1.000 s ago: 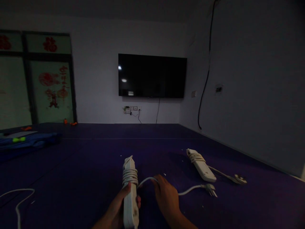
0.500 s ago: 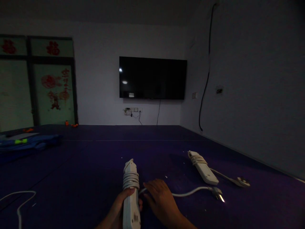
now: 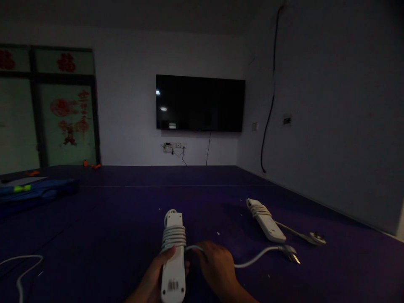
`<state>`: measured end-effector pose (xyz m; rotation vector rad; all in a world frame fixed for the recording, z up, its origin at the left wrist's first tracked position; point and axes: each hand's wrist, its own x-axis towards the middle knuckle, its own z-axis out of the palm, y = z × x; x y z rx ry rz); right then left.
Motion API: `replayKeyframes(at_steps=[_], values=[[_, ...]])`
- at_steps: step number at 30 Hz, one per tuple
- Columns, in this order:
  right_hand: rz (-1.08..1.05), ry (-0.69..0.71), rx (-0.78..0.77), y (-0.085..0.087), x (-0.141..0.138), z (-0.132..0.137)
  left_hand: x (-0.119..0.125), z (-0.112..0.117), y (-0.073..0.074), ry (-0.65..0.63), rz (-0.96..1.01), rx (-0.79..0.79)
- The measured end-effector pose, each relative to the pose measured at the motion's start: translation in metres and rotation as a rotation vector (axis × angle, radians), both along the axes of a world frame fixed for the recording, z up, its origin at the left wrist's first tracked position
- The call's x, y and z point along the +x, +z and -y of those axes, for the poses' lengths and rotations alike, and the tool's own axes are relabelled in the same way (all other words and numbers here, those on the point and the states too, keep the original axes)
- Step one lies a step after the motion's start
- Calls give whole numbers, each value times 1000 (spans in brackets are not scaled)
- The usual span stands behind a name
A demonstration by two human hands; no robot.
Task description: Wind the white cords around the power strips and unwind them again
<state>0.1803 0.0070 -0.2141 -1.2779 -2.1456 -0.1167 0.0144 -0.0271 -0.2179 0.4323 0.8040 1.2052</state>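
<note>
A white power strip (image 3: 174, 269) is held lengthwise in my left hand (image 3: 159, 269), thumb over its face and fingertips showing at its right side. Several turns of its white cord (image 3: 174, 237) wrap the far half of the strip. Just to the right, my right hand (image 3: 216, 265) is closed around the loose length of that cord. Beyond the hand the cord runs right along the surface to its plug (image 3: 289, 253), whose metal prongs face right. A second white power strip (image 3: 267, 223), also wrapped in its cord, lies farther right with its plug (image 3: 317, 238) beside it.
The dark blue-purple surface (image 3: 126, 223) carries small white scraps. At left lie a white cable (image 3: 31, 257) and blue cloth items (image 3: 47, 188). Small orange objects (image 3: 96, 166) sit near the door. A television (image 3: 200, 103) hangs on the far wall; a black cable (image 3: 269, 113) hangs at right.
My right hand has closed from spread fingers onto the cord. The held power strip has turned slightly, showing its labelled face more squarely. The view has shifted a little to the right.
</note>
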Motion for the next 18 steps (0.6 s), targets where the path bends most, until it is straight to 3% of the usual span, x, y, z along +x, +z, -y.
replayKeyframes(at_steps=[4,8,14,18], values=[[-126,-107,27,-2,3,-3,2,3,4,89,-56,-26],[-192,-123,58,-2,7,-4,2,3,2,118,-101,-19],[-69,-69,111,-3,8,-9,2,3,3,97,-125,25],[20,84,228,-8,3,-12,2,5,1,110,-115,24]])
